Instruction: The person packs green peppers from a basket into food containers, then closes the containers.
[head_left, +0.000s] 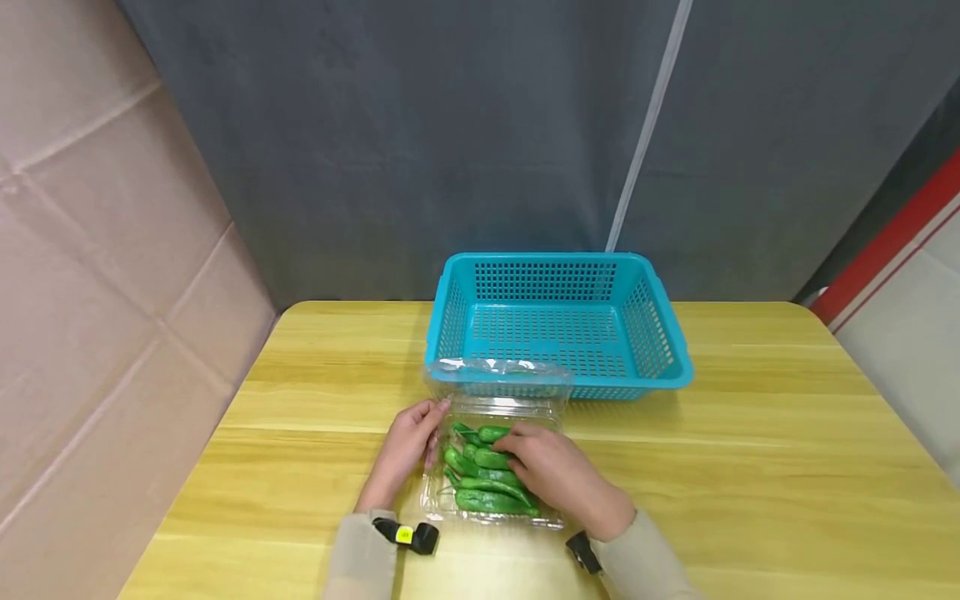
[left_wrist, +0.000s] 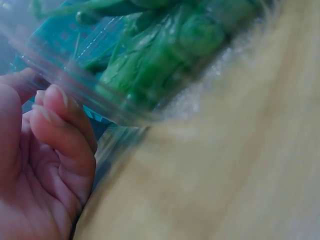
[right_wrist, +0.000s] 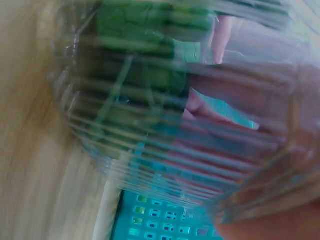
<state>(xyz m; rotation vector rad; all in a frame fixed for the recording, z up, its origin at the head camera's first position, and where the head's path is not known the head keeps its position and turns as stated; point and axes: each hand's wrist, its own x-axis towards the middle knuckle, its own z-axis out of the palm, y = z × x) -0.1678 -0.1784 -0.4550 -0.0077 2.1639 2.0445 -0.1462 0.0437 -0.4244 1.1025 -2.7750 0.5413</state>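
Observation:
A clear plastic clamshell box (head_left: 432, 504) stands on the table with its lid (head_left: 501, 377) raised at the back. Several green peppers (head_left: 491, 502) lie crosswise inside it. My left hand (head_left: 408, 437) grips the box's left wall, thumb at the upper edge; in the left wrist view its fingers (left_wrist: 67, 127) curl beside the clear wall. From the right, my right hand (head_left: 558, 471) reaches into the box, and its thumb and fingers pinch a green pepper (head_left: 489, 459) near the middle. The right wrist view is blurred, with peppers (right_wrist: 132, 25) showing through the ribbed plastic.
Just behind the box stands a turquoise plastic basket (head_left: 681, 367) with perforated walls; the raised lid overlaps its front rim in the head view. Both are on a yellow wood-grain table (head_left: 780, 467). A dark grey curtain (head_left: 420, 150) hangs behind the table.

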